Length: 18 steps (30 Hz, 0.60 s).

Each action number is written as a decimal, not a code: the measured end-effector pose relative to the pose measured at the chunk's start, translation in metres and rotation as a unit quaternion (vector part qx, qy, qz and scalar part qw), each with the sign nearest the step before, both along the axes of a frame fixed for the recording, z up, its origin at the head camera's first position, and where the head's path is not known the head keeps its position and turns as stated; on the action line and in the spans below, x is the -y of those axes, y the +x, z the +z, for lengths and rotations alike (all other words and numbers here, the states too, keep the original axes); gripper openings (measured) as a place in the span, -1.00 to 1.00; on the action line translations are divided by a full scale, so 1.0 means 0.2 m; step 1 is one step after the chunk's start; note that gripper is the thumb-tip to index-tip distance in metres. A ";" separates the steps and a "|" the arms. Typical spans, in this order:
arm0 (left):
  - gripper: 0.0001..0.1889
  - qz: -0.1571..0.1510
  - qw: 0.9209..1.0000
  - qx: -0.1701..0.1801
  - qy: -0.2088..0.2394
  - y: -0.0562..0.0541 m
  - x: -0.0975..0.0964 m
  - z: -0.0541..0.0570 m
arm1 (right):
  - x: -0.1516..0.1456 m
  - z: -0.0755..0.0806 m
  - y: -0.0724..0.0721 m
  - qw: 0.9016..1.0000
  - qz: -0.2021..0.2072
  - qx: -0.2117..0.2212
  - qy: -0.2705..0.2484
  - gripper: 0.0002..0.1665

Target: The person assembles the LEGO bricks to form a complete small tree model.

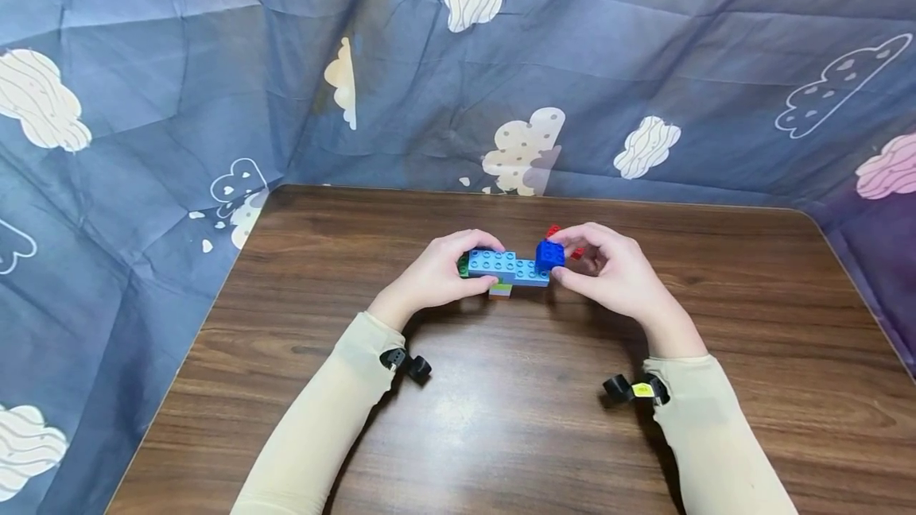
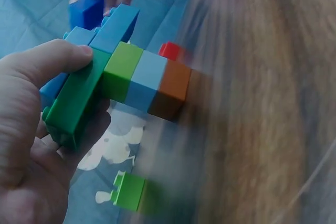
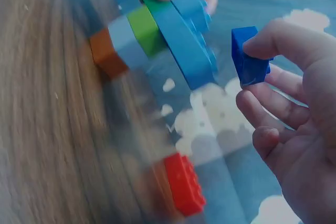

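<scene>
My left hand grips a structure of stacked toy building bricks, thumb on one side and fingers on the other. Its top is a light blue brick, above another blue brick and a green brick. A column of lime, pale blue and orange-brown bricks stands below them. Between thumb and fingers my right hand pinches a dark blue brick. In the right wrist view a gap separates this brick from the structure's right end.
On the wooden table, a red brick lies behind my right hand. A loose lime brick appears in the left wrist view. A blue cloud-patterned cloth hangs along the table's back and left edges.
</scene>
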State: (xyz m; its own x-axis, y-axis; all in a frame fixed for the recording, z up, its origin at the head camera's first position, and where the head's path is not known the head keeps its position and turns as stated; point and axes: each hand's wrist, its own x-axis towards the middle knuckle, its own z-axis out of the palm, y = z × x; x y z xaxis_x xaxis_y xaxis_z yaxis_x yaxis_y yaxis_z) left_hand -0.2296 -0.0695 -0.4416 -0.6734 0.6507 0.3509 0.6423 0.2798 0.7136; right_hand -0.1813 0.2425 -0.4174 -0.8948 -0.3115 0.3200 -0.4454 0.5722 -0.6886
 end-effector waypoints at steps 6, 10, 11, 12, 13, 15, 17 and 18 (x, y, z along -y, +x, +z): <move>-0.56 -0.013 1.000 -0.012 0.012 0.02 -0.03 -0.01 | 0.07 -0.01 0.00 0.998 0.042 -0.017 0.034 -0.43; -0.56 -0.021 1.000 -0.014 0.019 0.02 -0.04 -0.02 | 0.08 -0.02 0.00 0.998 0.055 -0.012 0.031 -0.45; -0.57 -0.022 0.999 -0.014 0.019 0.02 -0.04 -0.02 | 0.07 -0.02 0.00 0.998 0.056 -0.011 0.027 -0.47; -0.57 -0.023 0.999 -0.014 0.019 0.02 -0.04 -0.02 | 0.07 -0.03 0.00 0.998 0.056 -0.010 0.023 -0.48; -0.57 -0.023 0.999 -0.014 0.018 0.02 -0.04 -0.02 | 0.07 -0.03 0.00 0.998 0.058 -0.010 0.019 -0.49; -0.56 -0.023 0.999 -0.013 0.017 0.02 -0.04 -0.02 | 0.07 -0.03 0.00 0.998 0.058 -0.010 0.013 -0.52; -0.56 -0.024 1.000 -0.013 0.015 0.02 -0.04 -0.02 | 0.07 -0.03 0.00 0.998 0.058 -0.012 0.009 -0.53; -0.56 -0.024 1.000 -0.012 0.015 0.02 -0.04 -0.02 | 0.07 -0.03 0.00 0.998 0.059 -0.011 0.008 -0.53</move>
State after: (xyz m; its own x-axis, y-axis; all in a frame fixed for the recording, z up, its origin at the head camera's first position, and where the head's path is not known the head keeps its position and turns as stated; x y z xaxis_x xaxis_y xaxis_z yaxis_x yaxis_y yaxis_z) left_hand -0.2257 -0.0612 -0.4461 -0.6327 0.6710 0.3865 0.6719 0.2277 0.7047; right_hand -0.1818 0.2277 -0.4225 -0.8440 -0.4196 0.3341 -0.5259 0.5254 -0.6689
